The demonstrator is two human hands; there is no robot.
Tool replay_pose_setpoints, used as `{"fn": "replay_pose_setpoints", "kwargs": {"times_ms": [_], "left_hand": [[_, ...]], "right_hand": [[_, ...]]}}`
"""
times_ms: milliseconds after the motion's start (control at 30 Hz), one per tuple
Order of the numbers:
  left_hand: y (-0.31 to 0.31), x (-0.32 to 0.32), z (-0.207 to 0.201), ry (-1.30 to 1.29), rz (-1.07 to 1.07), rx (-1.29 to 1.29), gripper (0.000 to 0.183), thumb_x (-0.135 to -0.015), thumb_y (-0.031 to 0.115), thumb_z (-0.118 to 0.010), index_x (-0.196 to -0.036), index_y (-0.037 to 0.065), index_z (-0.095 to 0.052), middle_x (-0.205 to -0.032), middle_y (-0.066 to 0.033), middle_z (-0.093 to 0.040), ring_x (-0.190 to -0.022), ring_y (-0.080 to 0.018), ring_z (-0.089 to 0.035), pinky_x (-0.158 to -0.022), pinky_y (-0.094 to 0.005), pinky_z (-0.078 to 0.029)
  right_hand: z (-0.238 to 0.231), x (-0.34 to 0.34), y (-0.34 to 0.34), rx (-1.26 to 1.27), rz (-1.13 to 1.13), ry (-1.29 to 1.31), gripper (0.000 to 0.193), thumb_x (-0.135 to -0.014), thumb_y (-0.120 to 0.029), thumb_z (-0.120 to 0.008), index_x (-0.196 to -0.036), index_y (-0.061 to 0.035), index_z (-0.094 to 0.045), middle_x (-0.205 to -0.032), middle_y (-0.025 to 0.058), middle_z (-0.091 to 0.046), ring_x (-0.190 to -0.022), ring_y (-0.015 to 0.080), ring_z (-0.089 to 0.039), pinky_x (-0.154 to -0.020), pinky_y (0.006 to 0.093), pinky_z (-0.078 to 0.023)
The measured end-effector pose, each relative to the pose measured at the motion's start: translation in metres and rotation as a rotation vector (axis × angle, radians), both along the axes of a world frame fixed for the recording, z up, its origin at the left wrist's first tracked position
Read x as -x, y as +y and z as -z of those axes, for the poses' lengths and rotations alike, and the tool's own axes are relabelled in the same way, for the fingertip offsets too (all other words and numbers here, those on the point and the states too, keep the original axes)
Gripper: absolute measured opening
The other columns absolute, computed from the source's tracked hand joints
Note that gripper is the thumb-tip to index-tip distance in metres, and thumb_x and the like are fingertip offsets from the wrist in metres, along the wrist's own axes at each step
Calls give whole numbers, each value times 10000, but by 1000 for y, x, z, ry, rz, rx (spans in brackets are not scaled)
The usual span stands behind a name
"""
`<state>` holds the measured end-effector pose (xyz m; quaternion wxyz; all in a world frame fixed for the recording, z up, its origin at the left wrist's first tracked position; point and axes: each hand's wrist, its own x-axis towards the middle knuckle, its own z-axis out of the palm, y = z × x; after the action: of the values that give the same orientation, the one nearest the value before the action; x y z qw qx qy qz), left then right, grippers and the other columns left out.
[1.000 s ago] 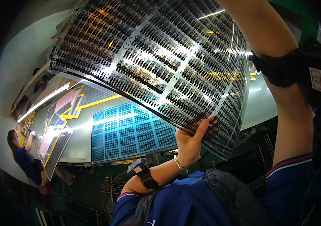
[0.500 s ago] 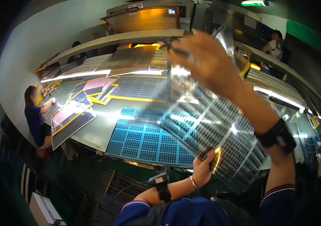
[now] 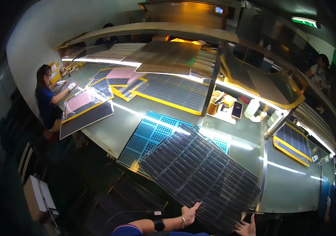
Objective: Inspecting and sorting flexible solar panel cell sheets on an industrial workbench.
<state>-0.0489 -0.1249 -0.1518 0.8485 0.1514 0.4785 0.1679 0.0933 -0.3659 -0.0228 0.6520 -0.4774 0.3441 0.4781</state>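
A dark, gridded panel [image 3: 211, 173] slants across the bench edge toward me, its far part over a blue perforated sheet [image 3: 136, 143]. My left hand [image 3: 190, 214], with a bracelet at the wrist, pinches the panel's near left edge, thumb on top. Beside the panel's near right corner is my right hand [image 3: 246, 227], thumb raised and fingers apart; it looks open, and I cannot tell whether its fingertips touch the panel. The blue sheet lies flat on the bench, partly covered by the panel.
A person [image 3: 49, 94] in white gloves works at left beside stacked framed panels [image 3: 87, 118]. More yellow-edged panels [image 3: 172, 92] lie farther back. A metal post [image 3: 211, 84] supports the shelf. Behind it stand a pen cup [image 3: 214, 106], a phone [image 3: 236, 110] and white bottles [image 3: 251, 108].
The panel has come down from a raised, steep tilt to lie lower over the blue sheet. My right hand has dropped from high up to the panel's near corner. The view has shifted.
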Motion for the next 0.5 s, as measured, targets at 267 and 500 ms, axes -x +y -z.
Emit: {"fn": "replay_pose_setpoints", "kwargs": {"times_ms": [267,500], "left_hand": [[33,13,-32,-155,321,205,230,-853,150,-566,-1023,-5,-557,-1036,-92,-590,-951,-187,-568,-827,-323,-478],[86,31,-31,-380,1141,287,465,-838,322,-585,-1183,33,-465,-1030,-59,-581,-892,-119,-582,-734,-243,-498]], "right_hand": [[60,-26,29,49,-204,-474,406,-794,-3,-579,-1178,-68,-466,-1091,91,-553,-990,273,-536,-855,434,-440],[36,-55,38,158,-202,-519,380,-791,-2,-585,-1154,-45,-484,-1037,85,-585,-940,257,-569,-815,446,-460]]}}
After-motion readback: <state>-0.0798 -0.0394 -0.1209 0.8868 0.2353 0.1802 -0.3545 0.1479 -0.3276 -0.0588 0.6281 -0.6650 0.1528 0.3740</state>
